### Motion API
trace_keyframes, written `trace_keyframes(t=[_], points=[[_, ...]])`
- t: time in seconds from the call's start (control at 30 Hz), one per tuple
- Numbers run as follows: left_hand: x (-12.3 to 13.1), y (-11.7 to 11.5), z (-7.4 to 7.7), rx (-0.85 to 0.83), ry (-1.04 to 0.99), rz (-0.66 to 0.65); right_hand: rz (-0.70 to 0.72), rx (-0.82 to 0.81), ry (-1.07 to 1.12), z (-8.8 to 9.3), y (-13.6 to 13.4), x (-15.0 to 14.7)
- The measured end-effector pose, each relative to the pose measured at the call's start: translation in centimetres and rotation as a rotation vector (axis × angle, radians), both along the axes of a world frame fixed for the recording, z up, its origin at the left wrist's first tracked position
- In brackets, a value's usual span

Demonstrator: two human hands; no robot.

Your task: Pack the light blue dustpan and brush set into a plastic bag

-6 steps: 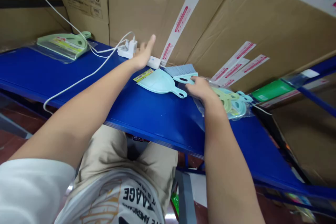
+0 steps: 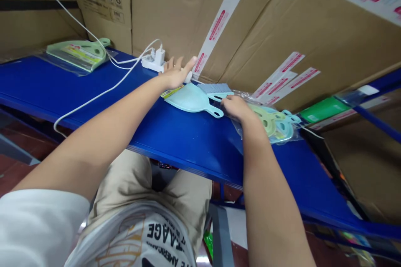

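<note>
A light blue mini dustpan (image 2: 191, 99) with a yellow label lies on the blue shelf (image 2: 175, 133). Behind it lies a small brush (image 2: 216, 89) with grey-blue bristles and a light blue handle. My right hand (image 2: 235, 106) is closed round the end of the brush handle. My left hand (image 2: 177, 73) reaches over the dustpan's far edge, fingers spread and open, close to a white power strip (image 2: 156, 63). To the right, a clear bag holds several green and blue dustpan sets (image 2: 277, 123), partly under my right hand.
Cardboard boxes (image 2: 282, 21) with red-and-white tape stand right behind the shelf. A white cable (image 2: 94, 94) runs from the power strip over the shelf's front edge. A bagged green dustpan set (image 2: 79, 53) lies far left. A green box (image 2: 322, 108) sits at the right.
My left hand has dropped lower and moved right, toward the dustpan's far edge. My right hand and the brush have shifted slightly left.
</note>
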State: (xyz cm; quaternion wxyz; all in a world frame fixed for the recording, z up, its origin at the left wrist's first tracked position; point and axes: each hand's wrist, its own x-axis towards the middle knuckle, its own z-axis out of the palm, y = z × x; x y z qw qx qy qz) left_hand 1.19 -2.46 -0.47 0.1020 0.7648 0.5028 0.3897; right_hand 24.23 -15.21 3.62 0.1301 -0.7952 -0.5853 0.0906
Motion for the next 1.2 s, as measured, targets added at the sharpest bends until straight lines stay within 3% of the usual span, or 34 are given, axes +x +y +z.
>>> trace_keyframes(t=[0.07,0.2,0.53,0.9,1.2], points=[[0.2,-1.3,0.4,-0.039,-0.07,0.028,-0.005,-0.002,0.035,-0.2,0.2,0.1],[0.5,-2.9,1.3,0.106,-0.244,-0.01,0.022,0.03,0.063,-0.6,0.6,0.7],[0.9,-4.9,3.5,0.141,-0.309,-0.168,-0.041,-0.011,-0.12,-0.7,0.0,0.2],[0.6,-3.6,2.6,0.139,-0.323,-0.156,-0.038,0.019,-0.142,-1.2,0.4,0.9],[0.8,-3.9,2.6,0.134,-0.326,-0.163,-0.094,0.016,-0.108,-0.5,0.0,0.3]])
